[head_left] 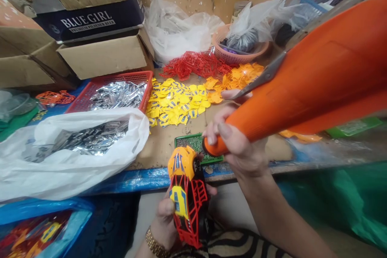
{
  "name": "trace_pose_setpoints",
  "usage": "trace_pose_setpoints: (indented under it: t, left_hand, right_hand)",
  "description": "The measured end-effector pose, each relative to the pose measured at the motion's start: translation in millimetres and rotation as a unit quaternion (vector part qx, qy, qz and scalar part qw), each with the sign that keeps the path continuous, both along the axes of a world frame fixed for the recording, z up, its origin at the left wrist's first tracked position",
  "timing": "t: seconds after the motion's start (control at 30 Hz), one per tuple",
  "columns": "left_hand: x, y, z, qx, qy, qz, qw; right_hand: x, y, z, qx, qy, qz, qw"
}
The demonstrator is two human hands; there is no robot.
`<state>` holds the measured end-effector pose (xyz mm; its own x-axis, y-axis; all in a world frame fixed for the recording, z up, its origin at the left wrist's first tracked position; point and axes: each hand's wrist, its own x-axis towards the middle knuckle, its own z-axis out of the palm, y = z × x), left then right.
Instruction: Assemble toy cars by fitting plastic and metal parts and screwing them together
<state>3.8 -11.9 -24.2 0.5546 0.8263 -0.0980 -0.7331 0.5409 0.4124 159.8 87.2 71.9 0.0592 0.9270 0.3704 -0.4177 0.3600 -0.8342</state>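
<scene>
In my left hand (165, 217), near the table's front edge, is a toy car body (181, 163) with an orange hood, a red cage frame and a yellow roof panel. My fingers wrap round its sides. My right hand (242, 149) grips a large orange electric screwdriver (272, 100), which slants down from the upper right. A grey metal lever runs along its upper side. The tool's dark nose meets the car body's front right side, but the exact contact of the tip is hard to make out. Just behind lies a small green tray (216, 159) of tiny metal screws.
Yellow panels (178, 102), orange hoods (242, 76) and red frames (196, 64) lie heaped behind. Silver pieces fill a red basket (146, 88) and a white bag (121, 165). Cardboard boxes (104, 58) stand at back left; a pink basket (260, 53) stands behind.
</scene>
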Motion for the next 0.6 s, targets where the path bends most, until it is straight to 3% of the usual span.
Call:
trace_pose_setpoints:
  t: [0.23, 0.43, 0.6]
  left_hand:
    - [0.6, 3.0, -4.2, -0.007, -0.024, -0.006, 1.0]
    - [0.6, 4.9, -7.9, 0.032, -0.085, -0.019, 0.996]
    - [-0.6, 4.4, -6.5, 0.017, -0.056, -0.019, 0.998]
  right_hand:
    - [0.0, -0.4, -1.4, 0.0, -0.007, -0.013, 1.0]
    - [-0.4, 1.8, -2.3, 0.025, -0.005, -0.01, 1.0]
    - [-0.7, 2.8, -2.5, 0.016, 0.003, -0.02, 1.0]
